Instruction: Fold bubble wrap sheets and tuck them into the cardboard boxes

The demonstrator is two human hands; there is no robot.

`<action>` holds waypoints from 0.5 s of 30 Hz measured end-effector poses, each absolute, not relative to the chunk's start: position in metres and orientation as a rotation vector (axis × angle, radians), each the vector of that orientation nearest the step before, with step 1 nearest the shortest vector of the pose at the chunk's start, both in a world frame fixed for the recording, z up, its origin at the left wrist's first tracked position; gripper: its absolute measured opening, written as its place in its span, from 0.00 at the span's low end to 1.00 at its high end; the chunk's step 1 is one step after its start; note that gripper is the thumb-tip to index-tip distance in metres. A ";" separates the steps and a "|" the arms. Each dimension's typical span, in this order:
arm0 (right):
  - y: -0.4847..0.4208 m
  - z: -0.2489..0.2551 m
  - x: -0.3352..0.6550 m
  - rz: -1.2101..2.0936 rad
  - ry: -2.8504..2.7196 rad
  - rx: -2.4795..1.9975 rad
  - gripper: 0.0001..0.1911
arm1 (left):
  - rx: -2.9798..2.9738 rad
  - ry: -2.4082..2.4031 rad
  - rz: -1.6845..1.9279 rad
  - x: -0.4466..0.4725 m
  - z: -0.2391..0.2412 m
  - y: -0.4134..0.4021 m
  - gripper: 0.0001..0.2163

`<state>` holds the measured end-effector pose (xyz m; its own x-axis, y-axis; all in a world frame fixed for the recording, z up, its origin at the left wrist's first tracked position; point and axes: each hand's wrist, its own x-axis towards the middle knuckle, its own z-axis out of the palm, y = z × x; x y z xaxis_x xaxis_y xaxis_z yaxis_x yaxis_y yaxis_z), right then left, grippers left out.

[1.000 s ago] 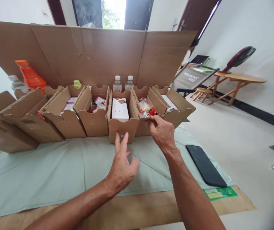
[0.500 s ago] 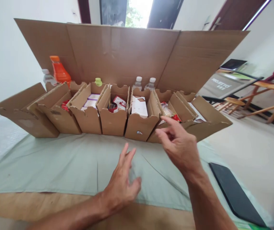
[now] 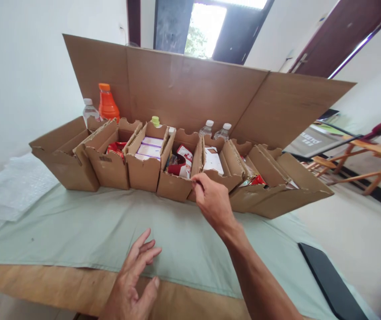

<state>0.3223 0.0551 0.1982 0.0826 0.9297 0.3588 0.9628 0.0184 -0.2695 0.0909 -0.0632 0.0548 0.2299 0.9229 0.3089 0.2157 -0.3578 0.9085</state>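
Observation:
A row of several open cardboard boxes stands across the cloth. My right hand reaches to the middle of the row, its thumb and fingers pinched at the front right corner of a cardboard box. In that box lie a red and white packet and a dark red item. Just right of it, partly behind my hand, another box holds a white carton. My left hand hovers over the near edge of the cloth, fingers apart, holding nothing.
Behind the boxes rises a tall cardboard panel. An orange bottle and several clear bottles, one being this bottle, stand before it. Bubble wrap lies left on the green cloth; a black flat slab lies right.
My right hand has moved left, from the box with the red packet to the middle box's corner, and its fingers have closed. My left hand has drawn back and left. The view has tilted.

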 end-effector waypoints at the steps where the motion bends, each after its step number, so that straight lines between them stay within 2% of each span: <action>1: 0.042 0.196 0.321 -0.097 -1.875 -1.881 0.11 | 1.735 1.074 1.191 0.088 0.059 -0.064 0.19; 7: -0.071 0.188 0.324 -0.145 -1.991 -1.332 0.10 | 1.595 1.180 1.253 0.069 0.077 -0.064 0.20; 10: -0.123 0.183 0.350 -0.053 -1.851 -1.500 0.08 | 1.522 1.213 1.261 0.063 0.084 -0.064 0.26; 12: -0.146 0.175 0.374 0.002 -1.506 -1.708 0.06 | 1.530 1.215 1.222 0.061 0.088 -0.064 0.31; 15: -0.172 0.151 0.405 0.125 -0.951 -1.720 0.19 | 1.564 1.190 1.151 0.065 0.091 -0.061 0.35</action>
<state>0.4051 -0.1721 0.1506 0.6705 0.6442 0.3681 0.5271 -0.0644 -0.8473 0.0655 -0.0611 0.0908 0.1281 0.9762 0.1752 0.2074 -0.1991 0.9578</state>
